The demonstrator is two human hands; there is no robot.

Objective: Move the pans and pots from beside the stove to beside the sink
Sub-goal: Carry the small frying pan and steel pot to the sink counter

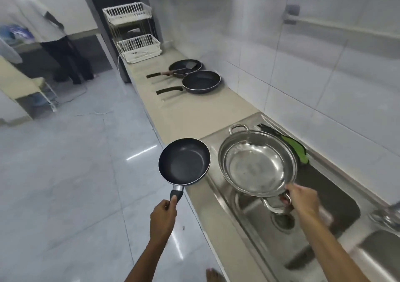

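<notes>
Pans hang in both hands: left hand (162, 215) clamps small frying pan (184, 161), right hand (302, 198) grips steel pot (256, 162).

There is only one view, from a camera on the person's head. It looks forward and down, with a wide angle that bends the wall tiles and the floor lines near the edges. Both forearms enter from the bottom edge, so the left grip (163, 214) and the right grip (300, 199) are close to the lens, in the lower middle. Under and just past the right grip lies the sink (337, 204), seen steeply from above. Beyond both grips the tabletop (194, 111) runs away toward the upper left, where things look small and far. Left of the left grip the floor (65, 173) fills the frame.
</notes>
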